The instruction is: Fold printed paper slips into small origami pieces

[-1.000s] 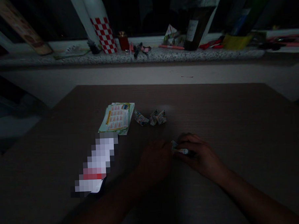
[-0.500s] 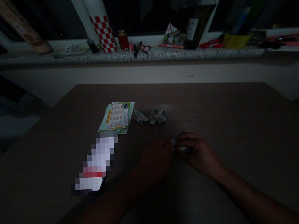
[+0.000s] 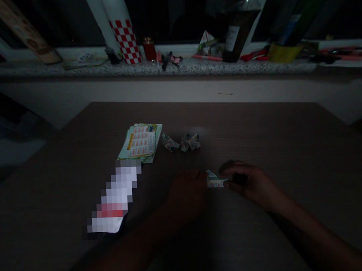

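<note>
A small folded piece of printed paper (image 3: 215, 183) is held low over the dim wooden table, its left end hidden by my left hand (image 3: 188, 193). The fingers of that hand are closed on it. Just to the right, my right hand (image 3: 245, 180) is open, thumb and fingers apart, with the thumb tip at or close to the paper's right end. Beyond my hands stand folded paper pieces (image 3: 170, 142), several bent shapes in a short row. Left of them lies a stack of printed paper slips (image 3: 141, 142).
A phone (image 3: 119, 198) with a lit, blurred-out screen lies on the table (image 3: 273, 135) below the stack. Along the stone windowsill (image 3: 196, 70) stand a red-and-white checkered bottle (image 3: 127, 42), a small red jar (image 3: 149, 49), a dark labelled bottle (image 3: 238, 37) and pens.
My right hand has opened and drawn back to the right off the folded paper, so more of it shows. My left hand stays closed on it in the same place.
</note>
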A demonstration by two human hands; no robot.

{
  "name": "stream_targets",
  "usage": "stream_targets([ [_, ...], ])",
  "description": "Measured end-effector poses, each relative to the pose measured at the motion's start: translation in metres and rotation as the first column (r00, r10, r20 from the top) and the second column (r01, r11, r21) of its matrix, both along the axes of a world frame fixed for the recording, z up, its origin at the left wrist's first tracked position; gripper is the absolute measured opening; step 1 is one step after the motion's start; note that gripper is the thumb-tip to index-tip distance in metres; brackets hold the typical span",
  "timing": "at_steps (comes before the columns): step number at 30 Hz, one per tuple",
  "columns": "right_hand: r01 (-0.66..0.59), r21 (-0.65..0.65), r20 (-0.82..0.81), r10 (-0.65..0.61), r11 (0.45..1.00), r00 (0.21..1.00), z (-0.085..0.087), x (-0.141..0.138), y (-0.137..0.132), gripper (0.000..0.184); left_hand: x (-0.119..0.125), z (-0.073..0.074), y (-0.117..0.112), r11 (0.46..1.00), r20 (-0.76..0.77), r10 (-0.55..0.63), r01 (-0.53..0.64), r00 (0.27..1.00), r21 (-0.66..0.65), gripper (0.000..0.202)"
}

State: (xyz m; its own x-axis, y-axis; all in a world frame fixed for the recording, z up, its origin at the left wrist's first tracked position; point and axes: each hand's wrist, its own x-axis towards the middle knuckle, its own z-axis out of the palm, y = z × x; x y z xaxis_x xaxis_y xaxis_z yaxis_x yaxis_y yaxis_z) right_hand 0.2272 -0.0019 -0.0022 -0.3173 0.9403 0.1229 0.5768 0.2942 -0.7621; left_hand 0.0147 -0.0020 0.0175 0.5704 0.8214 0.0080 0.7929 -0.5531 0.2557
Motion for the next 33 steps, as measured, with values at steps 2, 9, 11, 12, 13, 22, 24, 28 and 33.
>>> stream_targets([
  [2, -0.017, -0.007, 0.003, 0.017, 1.000, 1.000, 0.001, 0.004, 0.000, 0.016, 0.000, -0.001, 0.000, 1.000, -0.006, 0.003, -0.003, 1.000, 0.003, 0.029],
  [9, -0.060, 0.012, 0.013, 0.060, 0.998, 0.998, 0.006, 0.008, 0.001, 0.016, 0.001, -0.003, 0.001, 1.000, 0.001, 0.007, -0.007, 1.000, -0.004, 0.028],
  [11, -0.079, 0.045, 0.029, 0.078, 0.996, 0.997, 0.007, 0.005, 0.000, 0.007, 0.000, -0.002, 0.001, 1.000, 0.003, 0.015, -0.015, 1.000, -0.013, 0.028],
  [12, -0.078, 0.064, 0.052, 0.075, 0.995, 0.996, 0.007, 0.003, 0.000, 0.004, 0.000, -0.001, 0.000, 1.000, 0.004, 0.018, -0.017, 1.000, -0.025, 0.027],
  [13, -0.072, 0.085, 0.081, 0.065, 0.994, 0.995, 0.007, 0.001, -0.001, 0.005, 0.000, 0.000, 0.000, 0.999, 0.007, 0.023, -0.023, 1.000, -0.037, 0.027],
  [22, -0.025, 0.102, 0.154, 0.009, 0.994, 0.988, 0.001, -0.005, 0.000, 0.009, 0.014, -0.002, -0.003, 0.983, 0.051, 0.184, -0.184, 0.982, 0.013, 0.038],
  [24, -0.029, 0.099, 0.157, 0.013, 0.995, 0.987, 0.000, -0.004, 0.001, 0.009, 0.017, -0.002, -0.003, 0.979, 0.037, 0.202, -0.203, 0.979, 0.015, 0.042],
  [28, -0.025, 0.094, 0.168, 0.009, 0.995, 0.986, 0.001, -0.004, 0.001, 0.009, 0.018, -0.001, -0.001, 0.980, 0.031, 0.200, -0.200, 0.979, 0.002, 0.041],
  [33, -0.026, 0.083, 0.162, 0.012, 0.996, 0.987, 0.002, -0.004, 0.001, 0.009, 0.015, 0.002, 0.000, 0.977, 0.031, 0.215, -0.214, 0.976, -0.020, 0.032],
])
